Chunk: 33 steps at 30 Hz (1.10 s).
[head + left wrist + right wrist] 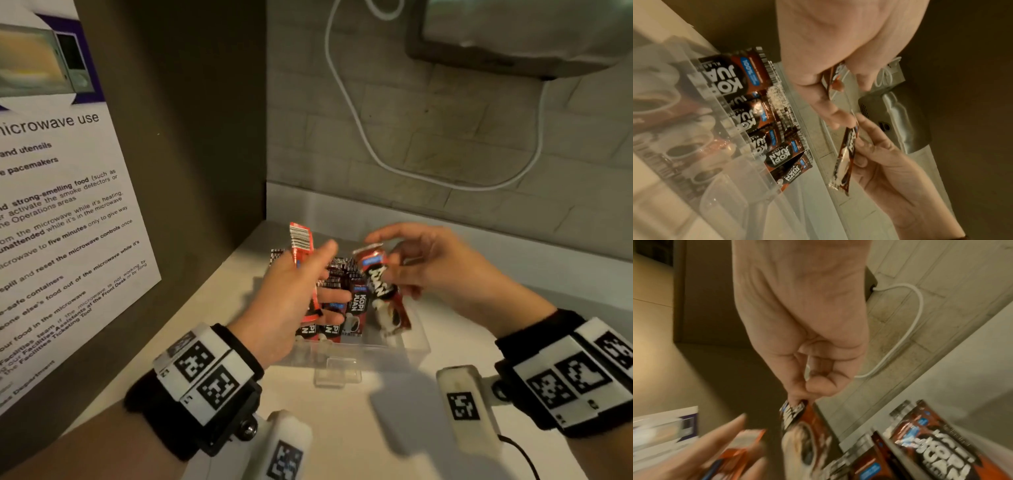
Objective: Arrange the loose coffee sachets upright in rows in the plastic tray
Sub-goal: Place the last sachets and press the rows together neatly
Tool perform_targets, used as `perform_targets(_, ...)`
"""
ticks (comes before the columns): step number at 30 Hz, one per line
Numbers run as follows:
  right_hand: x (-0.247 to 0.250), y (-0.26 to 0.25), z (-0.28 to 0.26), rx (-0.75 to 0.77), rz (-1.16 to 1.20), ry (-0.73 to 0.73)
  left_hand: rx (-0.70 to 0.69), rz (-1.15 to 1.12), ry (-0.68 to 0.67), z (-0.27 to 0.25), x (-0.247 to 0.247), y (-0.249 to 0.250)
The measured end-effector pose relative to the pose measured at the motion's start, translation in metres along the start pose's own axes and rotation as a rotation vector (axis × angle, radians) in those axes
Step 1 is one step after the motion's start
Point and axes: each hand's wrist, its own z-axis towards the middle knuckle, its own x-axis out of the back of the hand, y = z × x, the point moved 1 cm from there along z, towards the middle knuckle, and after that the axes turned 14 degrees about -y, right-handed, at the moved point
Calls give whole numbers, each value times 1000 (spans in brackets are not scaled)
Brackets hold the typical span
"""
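A clear plastic tray (416, 346) sits on the pale counter and holds several red-and-black Kopi Juan sachets (356, 308) standing upright in a row. Above its left side, my left hand (291, 301) grips a sachet (301, 240) turned so its red barcode back shows. My right hand (418, 267) pinches another sachet (383, 291) by its upper part, front side out, hanging over the tray's right half. The left wrist view shows the standing sachets (756, 113) behind the tray wall (735, 170) and the right hand's sachet (844, 159) edge-on.
A microwave-use poster (61, 212) hangs on the brown side panel at left. A white cable (376, 157) loops across the tiled back wall under a grey appliance (513, 37). A small clear tab (337, 371) juts from the tray's front.
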Motion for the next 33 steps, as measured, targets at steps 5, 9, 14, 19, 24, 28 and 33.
perform_targets(5,33,30,-2,-44,-31,297,84,-112,90,-5,14,3)
perform_targets(9,29,66,-1,-165,-152,216,98,-152,69,-8,18,0)
perform_targets(14,18,93,4,-195,-273,212,94,-146,49,-10,20,-2)
perform_targets(19,22,98,8,-237,-436,349,105,-126,35,-10,18,-4)
perform_targets(24,24,95,9,-257,-535,363,106,-100,21,-9,17,-5)
perform_targets(28,23,95,9,-274,-532,373,122,-111,-6,-9,17,-7)
perform_targets(33,20,92,10,-312,-524,400,159,-135,-37,-7,19,-12)
